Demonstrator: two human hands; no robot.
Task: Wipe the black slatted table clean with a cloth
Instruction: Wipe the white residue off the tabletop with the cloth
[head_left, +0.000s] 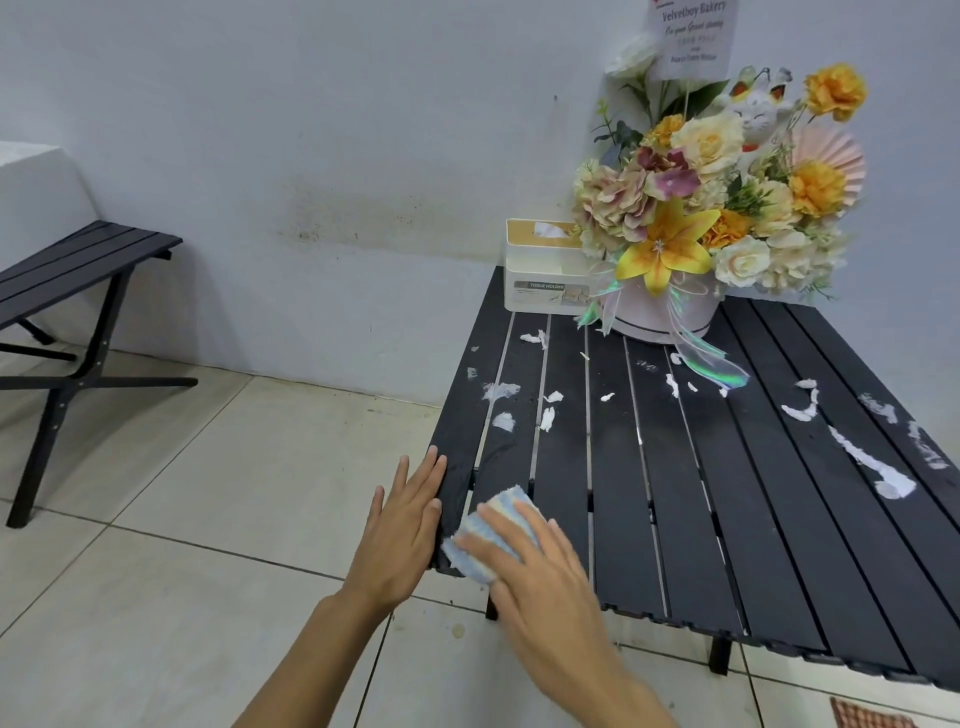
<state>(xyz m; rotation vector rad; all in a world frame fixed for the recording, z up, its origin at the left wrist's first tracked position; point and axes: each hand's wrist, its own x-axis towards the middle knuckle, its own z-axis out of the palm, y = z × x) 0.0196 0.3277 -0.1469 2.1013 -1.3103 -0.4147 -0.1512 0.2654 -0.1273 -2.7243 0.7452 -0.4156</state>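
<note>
At the near left corner of the black slatted desk (727, 545), the right grip (540, 577) lies flat on a pastel striped cloth (501, 512), fingers straight and pressing it down rather than clenching it. The left grip (405, 525) is released too, its straight fingers resting against the desk's left edge as if to steady it. White tissue scraps (501, 389) litter the far half, and a long smeared strip (878, 467) lies toward the right side. The main risk, as I judge it, is that a sweep drives scraps into the gaps between the slats (639, 441) or off the edge onto the tiled floor (208, 519), moving the mess rather than removing it. The strip looks damp and stuck, so a light pass could shred it further. Farther back, the flower box (660, 317) trails an iridescent ribbon (711, 364) across the slats, which the cloth could catch and drag. The tissue holder (540, 270) beside it could be shoved by a long stroke.
</note>
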